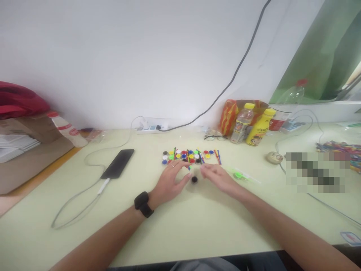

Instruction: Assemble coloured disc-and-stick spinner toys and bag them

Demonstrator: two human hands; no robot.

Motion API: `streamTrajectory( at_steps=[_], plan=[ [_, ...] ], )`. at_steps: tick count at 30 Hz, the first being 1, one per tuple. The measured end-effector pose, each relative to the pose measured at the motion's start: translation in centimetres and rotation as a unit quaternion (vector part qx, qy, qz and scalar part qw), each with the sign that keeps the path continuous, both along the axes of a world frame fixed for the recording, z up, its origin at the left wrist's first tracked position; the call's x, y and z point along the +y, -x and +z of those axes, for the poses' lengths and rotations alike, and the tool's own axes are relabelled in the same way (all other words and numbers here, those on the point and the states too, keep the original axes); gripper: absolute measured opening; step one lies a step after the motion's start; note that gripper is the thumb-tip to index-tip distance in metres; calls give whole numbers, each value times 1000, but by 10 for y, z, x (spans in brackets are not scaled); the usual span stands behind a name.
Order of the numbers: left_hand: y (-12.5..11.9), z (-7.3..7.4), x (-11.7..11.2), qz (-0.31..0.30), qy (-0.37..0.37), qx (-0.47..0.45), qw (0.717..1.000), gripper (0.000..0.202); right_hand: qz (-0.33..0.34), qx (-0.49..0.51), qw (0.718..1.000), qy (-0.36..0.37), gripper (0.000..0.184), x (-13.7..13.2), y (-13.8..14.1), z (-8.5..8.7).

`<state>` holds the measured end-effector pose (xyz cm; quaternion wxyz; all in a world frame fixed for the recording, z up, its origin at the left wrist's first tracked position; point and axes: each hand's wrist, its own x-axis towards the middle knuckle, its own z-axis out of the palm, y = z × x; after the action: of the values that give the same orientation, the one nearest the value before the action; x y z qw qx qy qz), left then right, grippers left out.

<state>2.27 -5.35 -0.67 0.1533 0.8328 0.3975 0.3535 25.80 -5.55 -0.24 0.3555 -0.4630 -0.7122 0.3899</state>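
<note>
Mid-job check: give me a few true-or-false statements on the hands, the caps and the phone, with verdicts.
1. A small black round cap lies on the pale green table between the left hand and the right hand. True.
2. The black flat phone lies right of the hands. False: it lies to their left, on a white cable.
3. A black wristwatch sits on the left wrist. True.
4. The coloured round plastic caps are heaped nearer the person than the hands. False: they lie in rows beyond the hands.
</note>
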Motion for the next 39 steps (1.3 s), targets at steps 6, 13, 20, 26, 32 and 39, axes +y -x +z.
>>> streamTrajectory(
  at_steps=[6, 13, 20, 26, 32, 39],
  plan=[
    [1, -1, 3, 26, -26, -21, 999, 23, -43, 131, 990, 30, 66, 11, -5, 1],
    [2, -3, 5, 21, -5, -31, 999, 17, -75, 37, 996, 3, 53, 15, -12, 5],
    [2, -6, 9, 28, 20, -61, 998, 12, -207, -88, 963, -148, 30, 46, -59, 2],
    [3, -8, 12, 26, 28, -63, 997, 12, -221, -293, 915, -166, 22, 67, -90, -19],
    [3, -10, 11, 13, 17, -63, 998, 10, -164, -384, 898, -139, 23, 63, -81, -24],
    [2, -10, 12, 6, 25, -59, 998, 10, -180, -409, 887, -113, 17, 60, -69, -22]
  ],
)
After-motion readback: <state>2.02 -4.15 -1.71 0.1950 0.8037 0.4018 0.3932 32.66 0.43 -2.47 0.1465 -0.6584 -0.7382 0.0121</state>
